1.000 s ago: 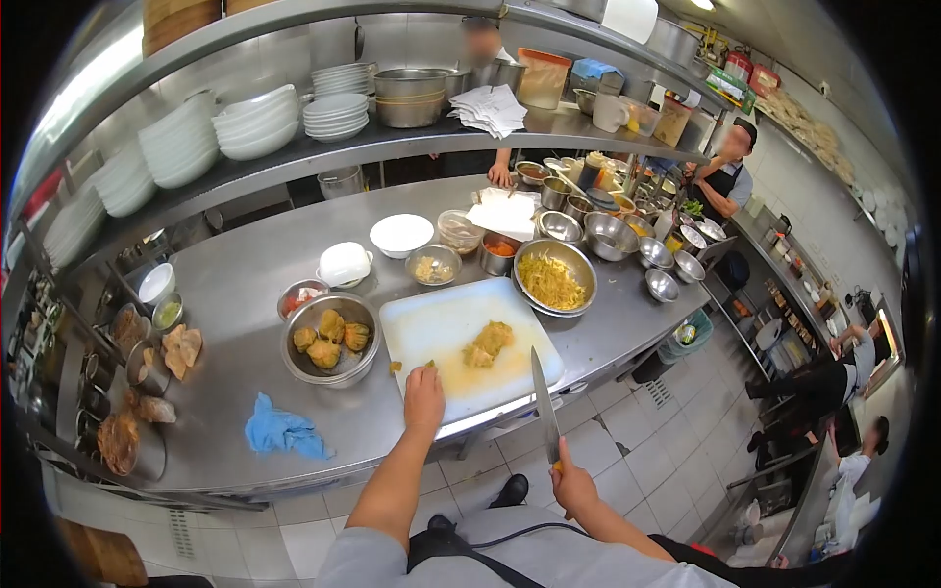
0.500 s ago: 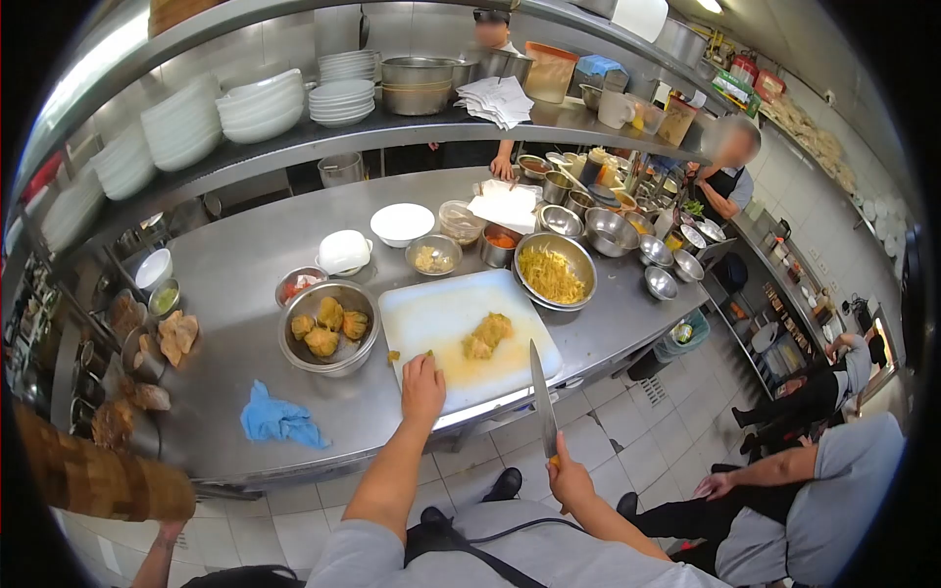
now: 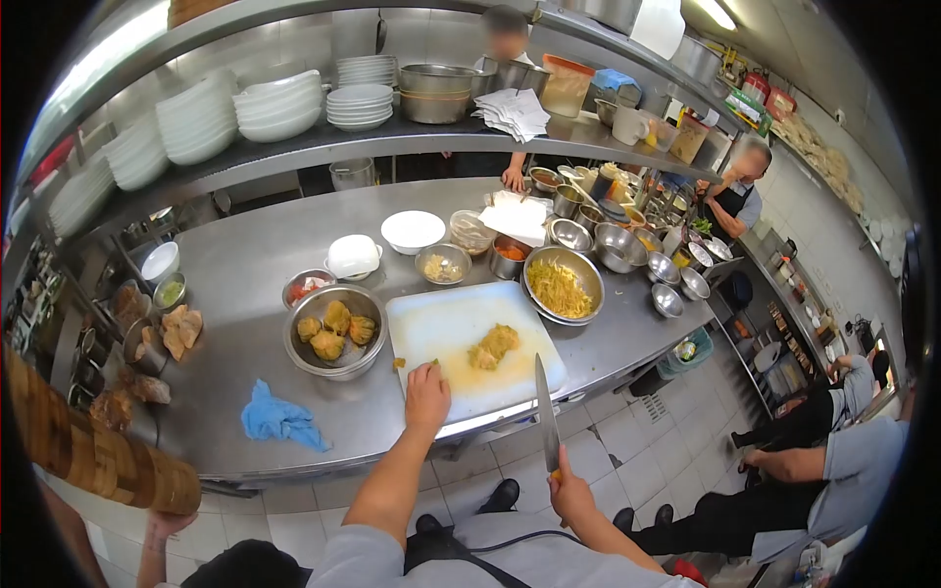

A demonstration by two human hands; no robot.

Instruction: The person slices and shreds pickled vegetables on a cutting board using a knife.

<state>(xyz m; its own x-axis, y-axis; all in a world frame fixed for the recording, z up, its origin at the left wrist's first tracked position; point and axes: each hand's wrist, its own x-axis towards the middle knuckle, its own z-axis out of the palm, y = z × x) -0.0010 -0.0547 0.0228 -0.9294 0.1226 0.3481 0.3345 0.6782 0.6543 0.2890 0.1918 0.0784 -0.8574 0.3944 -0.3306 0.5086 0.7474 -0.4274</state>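
Closed round the knife (image 3: 547, 416): my right hand (image 3: 572, 498). Left hand (image 3: 428, 394) on cutting board (image 3: 431, 318), near left, fingers curled, hold unclear. Food lump (image 3: 493, 347) right of centre; if surface's slick, it could skid.

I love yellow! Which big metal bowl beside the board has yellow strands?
The right-hand bowl beside the board holds yellow strands; the left-hand bowl holds chunky lumps.

The scene is brightly lit, with a ceiling lamp (image 3: 715, 13) seen at upper right. Soft light is reflected by the worktop (image 3: 230, 284). The shelf (image 3: 441, 144) is bowed by fisheye distortion, the corners are blackened, and the upper left is washed out by glare.
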